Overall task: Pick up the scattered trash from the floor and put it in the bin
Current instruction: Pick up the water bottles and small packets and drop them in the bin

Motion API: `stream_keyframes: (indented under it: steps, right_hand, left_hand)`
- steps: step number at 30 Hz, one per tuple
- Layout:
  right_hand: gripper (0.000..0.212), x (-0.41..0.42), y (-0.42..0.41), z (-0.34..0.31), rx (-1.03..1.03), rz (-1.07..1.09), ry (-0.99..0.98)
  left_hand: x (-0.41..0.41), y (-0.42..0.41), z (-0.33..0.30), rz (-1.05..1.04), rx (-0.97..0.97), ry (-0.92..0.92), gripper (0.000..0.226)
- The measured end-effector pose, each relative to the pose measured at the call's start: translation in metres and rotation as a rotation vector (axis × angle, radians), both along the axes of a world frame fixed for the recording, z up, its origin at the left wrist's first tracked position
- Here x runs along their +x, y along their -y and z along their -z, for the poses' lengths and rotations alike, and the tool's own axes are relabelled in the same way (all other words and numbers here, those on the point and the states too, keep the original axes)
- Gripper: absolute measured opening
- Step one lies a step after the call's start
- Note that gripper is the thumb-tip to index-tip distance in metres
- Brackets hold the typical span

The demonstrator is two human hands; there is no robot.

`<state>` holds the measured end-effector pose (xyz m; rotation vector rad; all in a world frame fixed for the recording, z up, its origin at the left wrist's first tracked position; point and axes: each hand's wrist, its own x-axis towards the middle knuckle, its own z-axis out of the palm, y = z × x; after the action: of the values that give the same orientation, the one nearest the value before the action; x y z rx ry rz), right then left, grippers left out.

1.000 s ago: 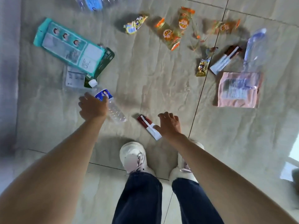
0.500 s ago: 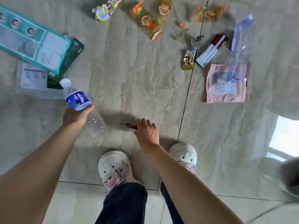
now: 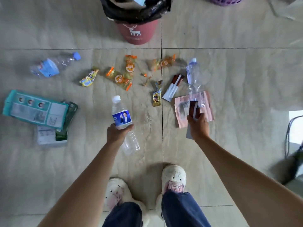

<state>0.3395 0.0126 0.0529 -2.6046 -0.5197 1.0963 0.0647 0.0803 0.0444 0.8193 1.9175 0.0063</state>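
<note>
The left hand (image 3: 118,133) has its grip closed around the middle of a clear plastic bottle with a blue label and white cap (image 3: 122,117); the cap points toward the bin, the base toward the feet. The right hand (image 3: 199,126) pinches a dark red and white flat wrapper (image 3: 193,108), which stands up out of the grip. Both things are lifted above the beige tiled floor (image 3: 237,76). The pink round bin with a black bag (image 3: 136,31) stands well ahead of both hands. Between the hands and the bin lie orange snack wrappers (image 3: 120,78), and a pink flat pouch (image 3: 180,110) lies under the right hand.
</note>
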Motion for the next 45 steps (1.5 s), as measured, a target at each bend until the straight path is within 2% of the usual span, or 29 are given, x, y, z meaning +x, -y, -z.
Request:
stream_keyframes:
  steps: [6, 10, 14, 16, 18, 21, 23, 26, 31, 37, 42, 45]
  right_hand:
    - [0.052, 0.053, -0.055, 0.013, -0.004, -0.154, 0.089]
    - [0.051, 0.061, -0.082, 0.043, 0.018, -0.214, 0.136]
    - [0.051, 0.060, -0.095, 0.080, -0.002, -0.212, 0.206]
    - [0.052, 0.064, -0.096, 0.092, 0.069, -0.165, 0.222]
    - [0.066, 0.070, -0.091, 0.101, 0.128, -0.124, 0.213]
    - [0.095, 0.076, -0.084, 0.109, 0.068, -0.128, 0.165]
    - [0.103, 0.078, -0.082, 0.111, 0.030, -0.053, 0.089]
    - [0.106, 0.073, -0.073, 0.100, -0.023, 0.007, 0.053]
    - [0.105, 0.059, -0.063, 0.035, -0.033, -0.002, -0.001]
    - [0.069, 0.050, -0.091, -0.089, 0.089, 0.192, -0.268]
    - [0.072, 0.049, -0.141, -0.189, 0.222, 0.334, -0.562]
    - [0.067, 0.047, -0.174, -0.235, 0.262, 0.325, -0.653]
  left_hand:
    - [0.096, -0.038, 0.018, 0.229, 0.102, 0.068, 0.062]
    - [0.141, -0.057, 0.045, 0.418, 0.182, -0.024, 0.073]
    - [0.162, -0.071, 0.087, 0.374, 0.173, -0.070, 0.076]
    - [0.165, -0.071, 0.101, 0.391, 0.214, -0.093, 0.074]
    - [0.169, -0.066, 0.109, 0.368, 0.256, -0.091, 0.074]
    - [0.177, -0.062, 0.112, 0.253, 0.204, -0.023, 0.083]
    - [0.177, -0.060, 0.111, 0.187, 0.147, 0.005, 0.085]
    - [0.165, -0.059, 0.101, 0.182, 0.052, 0.049, 0.069]
    - [0.124, -0.089, 0.022, 0.331, 0.066, 0.006, 0.070]
    - [0.099, -0.151, -0.126, 0.566, 0.198, 0.018, 0.049]
    - [0.107, -0.195, -0.237, 0.557, 0.240, 0.106, 0.052]
    - [0.112, -0.218, -0.282, 0.492, 0.306, 0.147, 0.051]
